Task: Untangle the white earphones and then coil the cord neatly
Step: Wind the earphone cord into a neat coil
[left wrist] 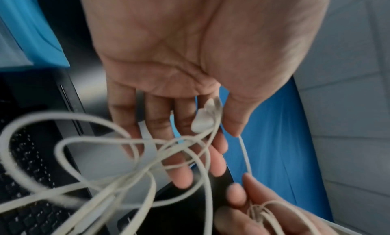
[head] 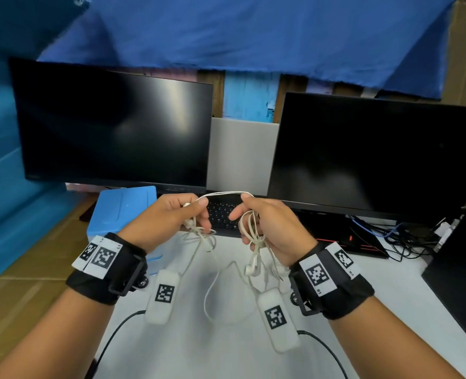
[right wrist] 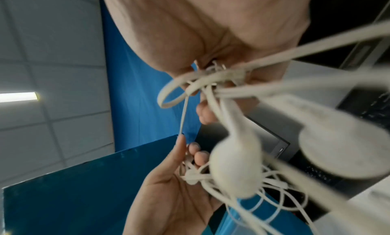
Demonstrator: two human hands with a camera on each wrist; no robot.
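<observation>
While both hands pinch the thin, floppy cord [head: 224, 193], left hand [head: 169, 218] at 9 o'clock, right hand [head: 270, 225] at 3, knots probably snag; hold beside them.

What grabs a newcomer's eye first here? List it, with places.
The tangled white earphones, stretched between the left hand and right hand above the white desk. Each hand pinches the cord, and an earbud dangles below the right. Behind them stand two dark monitors.
</observation>
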